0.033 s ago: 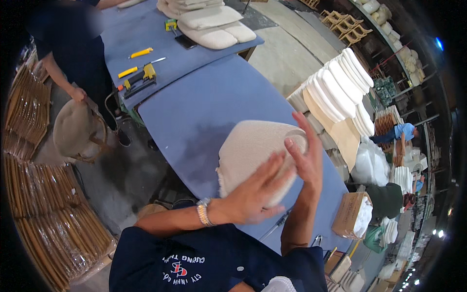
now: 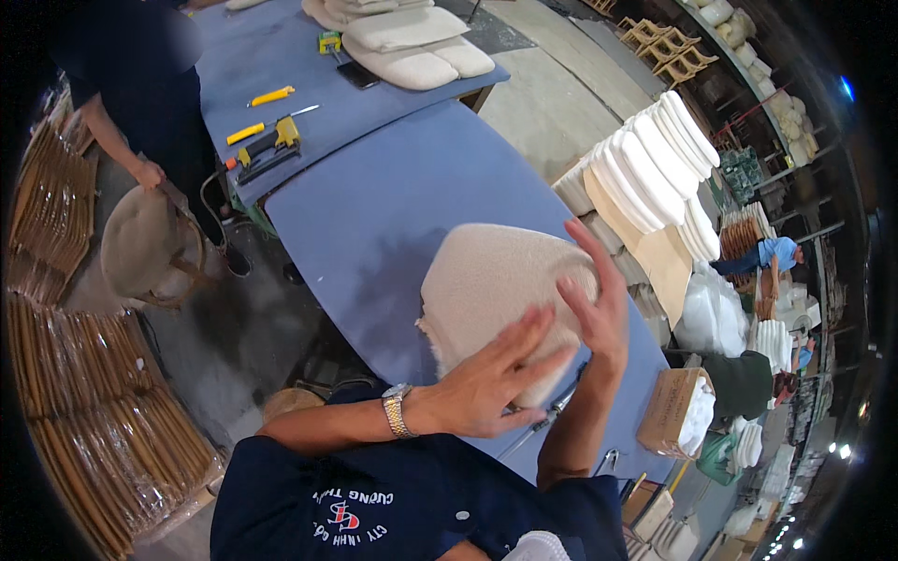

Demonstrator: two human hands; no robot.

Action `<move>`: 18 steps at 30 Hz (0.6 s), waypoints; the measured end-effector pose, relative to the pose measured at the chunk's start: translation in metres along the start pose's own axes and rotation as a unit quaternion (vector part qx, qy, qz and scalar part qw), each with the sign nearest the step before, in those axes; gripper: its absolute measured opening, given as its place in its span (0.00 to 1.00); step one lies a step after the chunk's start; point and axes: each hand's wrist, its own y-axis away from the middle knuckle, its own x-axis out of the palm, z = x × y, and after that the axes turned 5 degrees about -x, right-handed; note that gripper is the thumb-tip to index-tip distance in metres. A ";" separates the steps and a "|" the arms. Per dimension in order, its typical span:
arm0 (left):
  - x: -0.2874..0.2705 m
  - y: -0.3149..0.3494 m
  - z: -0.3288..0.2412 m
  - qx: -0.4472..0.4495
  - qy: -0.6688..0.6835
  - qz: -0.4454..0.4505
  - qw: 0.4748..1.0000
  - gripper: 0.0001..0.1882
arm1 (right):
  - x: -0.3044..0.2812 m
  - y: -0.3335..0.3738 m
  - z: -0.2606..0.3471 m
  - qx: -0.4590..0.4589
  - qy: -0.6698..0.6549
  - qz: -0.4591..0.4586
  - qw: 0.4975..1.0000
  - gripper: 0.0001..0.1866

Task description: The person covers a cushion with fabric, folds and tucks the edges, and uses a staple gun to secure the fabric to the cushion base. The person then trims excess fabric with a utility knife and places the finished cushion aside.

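Note:
A cream fabric-covered seat pad [image 2: 486,280] is tilted up over the blue table in front of me, with a frayed fabric edge on its left side. My left hand [image 2: 496,379], with a metal watch on the wrist, lies across the pad's near part, fingers stretched and apart. At the pad's right edge is my right hand [image 2: 599,313], its thumb spread from the fingers, palm toward the fabric. Neither hand has its fingers wrapped round anything. Whether the right palm presses on the pad cannot be made out. The pad's underside is hidden.
A metal rod-like tool [image 2: 552,411] lies beside my right forearm. On the far blue table [image 2: 327,122] are a staple gun [image 2: 269,150], yellow-handled tools and stacked pads [image 2: 412,56]. A person [image 2: 131,112] holds a round-seat chair [image 2: 145,243] at left. White pads [image 2: 655,168] and a carton [image 2: 669,411] stand right.
The pad has shifted slightly and its face looks a little larger. My left hand has moved slightly right over it, and its blur has lessened. The right hand has moved slightly right.

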 end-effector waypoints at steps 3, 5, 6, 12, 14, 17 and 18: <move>-0.009 0.004 0.034 0.004 0.105 0.125 0.987 0.39 | -0.026 0.021 -0.022 -0.035 0.066 0.102 0.992 0.49; -0.032 -0.004 0.055 -0.049 0.010 0.042 0.998 0.33 | -0.032 0.065 -0.022 -0.022 0.020 0.113 0.993 0.50; -0.044 -0.013 0.080 -0.057 -0.040 0.000 0.998 0.31 | -0.034 0.084 -0.014 0.022 0.067 0.119 0.990 0.53; -0.058 0.001 0.271 -0.425 0.090 -0.029 0.900 0.33 | 0.005 0.196 -0.016 0.251 0.270 -0.001 0.930 0.53; -0.028 0.009 0.280 -0.430 0.171 -0.009 0.886 0.37 | 0.021 0.242 -0.031 0.319 0.245 -0.004 0.916 0.52; 0.018 0.003 0.271 -0.466 0.191 -0.067 0.861 0.39 | 0.061 0.308 -0.060 0.350 0.190 0.017 0.917 0.50; 0.022 0.002 0.274 -0.489 0.237 -0.048 0.838 0.39 | 0.075 0.307 -0.060 0.332 0.178 -0.006 0.926 0.49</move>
